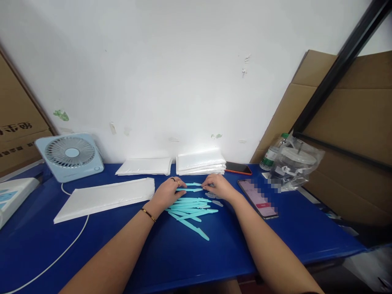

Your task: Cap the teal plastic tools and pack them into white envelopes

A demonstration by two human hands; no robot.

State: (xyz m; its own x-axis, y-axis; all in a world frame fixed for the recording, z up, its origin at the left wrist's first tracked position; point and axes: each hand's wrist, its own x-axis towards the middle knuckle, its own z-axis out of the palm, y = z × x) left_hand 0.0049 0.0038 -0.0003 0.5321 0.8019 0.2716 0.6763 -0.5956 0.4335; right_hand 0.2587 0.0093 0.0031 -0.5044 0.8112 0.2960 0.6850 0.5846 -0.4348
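Two turquoise eyebrow razors (192, 189) lie side by side between my hands, blade ends to the right. My left hand (169, 192) is closed over their handle ends at the left. At the tip of the upper razor, the fingers of my right hand (218, 186) are pinched together; anything small between them is hidden. Just below my hands, several more razors (191, 212) lie in a loose, overlapping pile, one angled toward the front. A few small clear blade caps (217, 203) rest on the table beneath my right hand.
White padded sleeves (105, 199) lie left, with stacks of them (200, 161) along the wall. A light blue fan (72, 157) stands on the blue table (190, 261), its white cable trailing forward. Right are phones (259, 198), a bottle (271, 157) and a bagged cup (295, 163).
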